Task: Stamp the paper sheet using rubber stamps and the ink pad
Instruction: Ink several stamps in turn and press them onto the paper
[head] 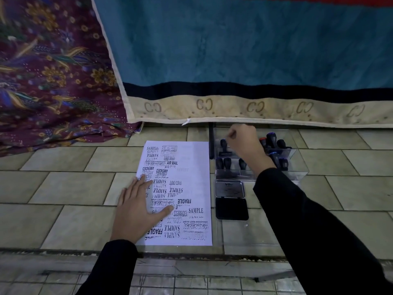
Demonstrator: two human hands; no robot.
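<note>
A white paper sheet point(191, 167) lies on the tiled floor, covered with several black stamp prints such as SAMPLE, FRAGILE and AIR MAIL. My left hand point(138, 207) rests flat on its left side, fingers spread. To the right, the ink pad point(231, 209) lies with its lid point(229, 189) folded back. Behind it a clear plastic tray point(297, 167) holds several black-handled rubber stamps point(276, 143). My right hand point(242, 143) hovers over the tray's back row with curled fingers, just right of one upright stamp point(223, 146). Whether it grips anything is hidden.
A blue mattress point(234, 50) with a cream edge stands upright right behind the tray and sheet. Purple flowered cloth point(53, 81) is heaped at the back left. A step edge point(191, 254) runs across just below the sheet.
</note>
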